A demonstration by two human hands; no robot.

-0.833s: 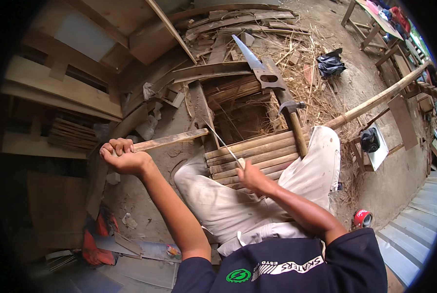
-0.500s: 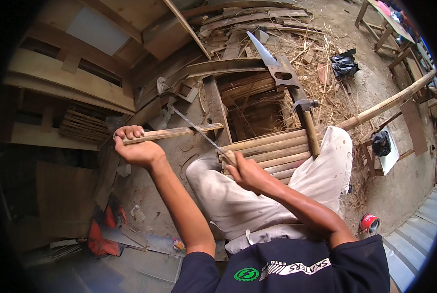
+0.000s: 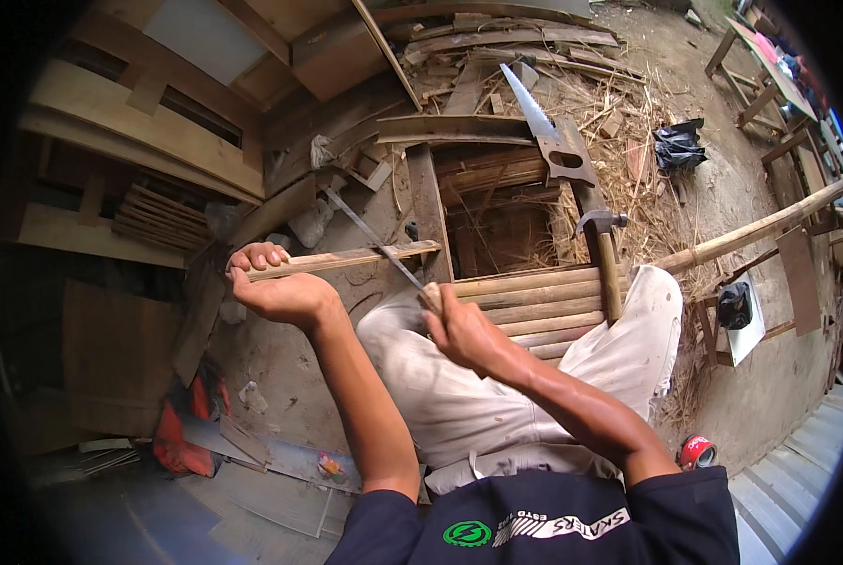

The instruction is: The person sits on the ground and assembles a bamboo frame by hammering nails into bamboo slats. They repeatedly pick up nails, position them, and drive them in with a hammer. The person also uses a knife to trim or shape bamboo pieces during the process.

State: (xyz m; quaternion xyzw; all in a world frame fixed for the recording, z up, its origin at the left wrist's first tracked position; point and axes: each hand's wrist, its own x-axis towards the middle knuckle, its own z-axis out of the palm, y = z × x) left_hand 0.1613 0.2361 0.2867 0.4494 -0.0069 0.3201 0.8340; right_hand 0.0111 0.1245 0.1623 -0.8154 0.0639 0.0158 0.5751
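In my left hand (image 3: 289, 294), fingers closed around one end, is a long flat wooden strip (image 3: 341, 261) pointing right. The right hand (image 3: 468, 331) is shut round the wooden handle of a long, narrow-bladed knife (image 3: 353, 216). Its blade slants up and left, crossing the strip near the strip's far end. Close to my right hand are the bamboo poles (image 3: 544, 311) of a low frame between my legs. A claw hammer (image 3: 608, 278) lies over these poles, and beyond it a handsaw (image 3: 567, 162) rests on the frame's right side.
Wood scraps (image 3: 525, 42) and shavings (image 3: 619, 104) cover the ground ahead. Wooden furniture (image 3: 148, 132) stands at left. A long bamboo pole (image 3: 751, 226) reaches out to the right, near a black plastic bag (image 3: 680, 146). A red can (image 3: 697, 452) stands by my right side.
My right hand has shifted slightly left with the knife, bringing its handle closer to the strip. The left hand keeps its hold. The whole view has shifted a little.
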